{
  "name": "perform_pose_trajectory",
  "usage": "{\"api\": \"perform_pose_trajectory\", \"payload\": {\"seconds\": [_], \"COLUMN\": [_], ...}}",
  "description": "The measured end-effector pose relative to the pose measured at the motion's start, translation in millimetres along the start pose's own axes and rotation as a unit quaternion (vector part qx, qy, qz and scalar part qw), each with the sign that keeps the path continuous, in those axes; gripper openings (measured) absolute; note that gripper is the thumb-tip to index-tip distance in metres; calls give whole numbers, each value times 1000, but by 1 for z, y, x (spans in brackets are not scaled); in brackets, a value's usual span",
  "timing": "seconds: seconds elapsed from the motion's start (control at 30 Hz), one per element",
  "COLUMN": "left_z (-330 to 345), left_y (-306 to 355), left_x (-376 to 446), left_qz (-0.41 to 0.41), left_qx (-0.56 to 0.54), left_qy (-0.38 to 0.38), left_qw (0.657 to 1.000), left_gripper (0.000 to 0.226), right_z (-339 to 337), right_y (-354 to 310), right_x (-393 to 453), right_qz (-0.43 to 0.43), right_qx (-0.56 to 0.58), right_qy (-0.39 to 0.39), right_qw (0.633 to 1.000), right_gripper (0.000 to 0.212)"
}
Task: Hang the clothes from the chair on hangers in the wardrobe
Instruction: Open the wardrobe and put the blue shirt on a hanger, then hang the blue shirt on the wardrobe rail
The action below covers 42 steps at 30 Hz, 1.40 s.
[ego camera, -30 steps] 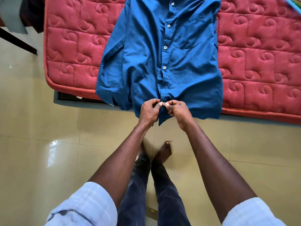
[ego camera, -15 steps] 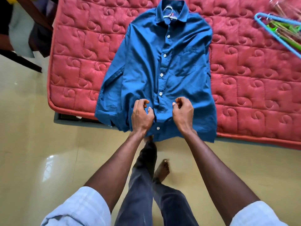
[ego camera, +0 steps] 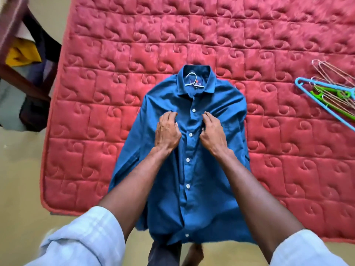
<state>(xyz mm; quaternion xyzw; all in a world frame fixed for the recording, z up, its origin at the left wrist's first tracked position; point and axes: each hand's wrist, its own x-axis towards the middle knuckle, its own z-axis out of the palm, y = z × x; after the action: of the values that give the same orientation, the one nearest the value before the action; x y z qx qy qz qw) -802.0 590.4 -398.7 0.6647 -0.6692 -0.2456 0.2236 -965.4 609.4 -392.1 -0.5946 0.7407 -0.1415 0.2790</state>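
Observation:
A blue buttoned shirt (ego camera: 209, 169) lies flat, front up, on the red quilted mattress (ego camera: 288, 150), its hem hanging over the near edge. A white hanger hook (ego camera: 192, 79) sticks out of the collar. My left hand (ego camera: 167, 132) and my right hand (ego camera: 212, 132) sit on the chest, one on each side of the button strip. Both have curled fingers that pinch the fabric. At the far left stands the dark wooden chair (ego camera: 13, 29) with more clothes, among them a yellow piece (ego camera: 23, 54).
Several loose hangers (ego camera: 330, 93), light blue, green and wire, lie on the mattress at the right. The pale tiled floor (ego camera: 19, 179) runs along the left and near side. My feet and dark trousers show below the shirt hem.
Both hands left the bottom button area and moved up the shirt to the chest. The view tilted forward, so the whole shirt and collar now show.

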Motion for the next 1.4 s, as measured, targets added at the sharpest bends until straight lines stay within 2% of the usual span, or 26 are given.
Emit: {"api": "perform_pose_trajectory", "payload": {"seconds": [0.07, 0.17, 0.23, 0.33, 0.4, 0.57, 0.63, 0.73, 0.9, 1.03, 1.17, 1.3, 1.33, 1.4], "left_z": [3, 7, 14, 24, 27, 32, 34, 37, 31, 8, -27, -63, -74, -96], "left_y": [-8, -23, -35, -52, -58, -59, -60, -61, -57, -42, -16, 12, 21, 38], "left_x": [35, 79, 95, 94, 93, 93, 92, 91, 92, 111, 151, 179, 177, 164], "left_qz": [13, 29, 20, 39, 47, 46, 42, 34, 52, 76, 71, 6, -9, -11], "left_qx": [40, 105, 108, 116, 118, 131, 146, 164, 139, 105, 31, -14, -28, -67], "left_qy": [-2, -27, -65, -82, -73, -58, -59, -58, -30, 18, 70, -21, -29, 2], "left_qw": [999, 994, 992, 989, 989, 989, 987, 984, 988, 991, 994, 1000, 999, 998], "left_gripper": [57, 78, 81, 75, 74, 73, 73, 73, 79, 86, 68, 46, 39, 25], "right_z": [-1, -7, -14, -17, -20, -12, -8, -7, -24, -45, -71, -101, -111, -132], "right_y": [5, -6, -22, -42, -54, -57, -55, -54, -60, -79, -97, -122, -128, -135], "right_x": [23, 49, 69, 107, 139, 188, 195, 202, 211, 213, 209, 189, 180, 160], "right_qz": [33, 88, 102, 19, -15, 11, 21, 39, 62, 41, 16, -9, -15, -33], "right_qx": [-1, -29, -67, -67, -21, -110, -97, -54, -6, 5, 25, 74, 89, 119], "right_qy": [-10, -2, 92, 232, 213, 62, 45, 48, 39, 80, 122, 139, 139, 145], "right_qw": [999, 996, 988, 970, 977, 992, 994, 997, 997, 996, 992, 987, 986, 982], "right_gripper": [53, 33, 24, 14, 16, 24, 21, 12, 15, 21, 17, 13, 12, 10]}}
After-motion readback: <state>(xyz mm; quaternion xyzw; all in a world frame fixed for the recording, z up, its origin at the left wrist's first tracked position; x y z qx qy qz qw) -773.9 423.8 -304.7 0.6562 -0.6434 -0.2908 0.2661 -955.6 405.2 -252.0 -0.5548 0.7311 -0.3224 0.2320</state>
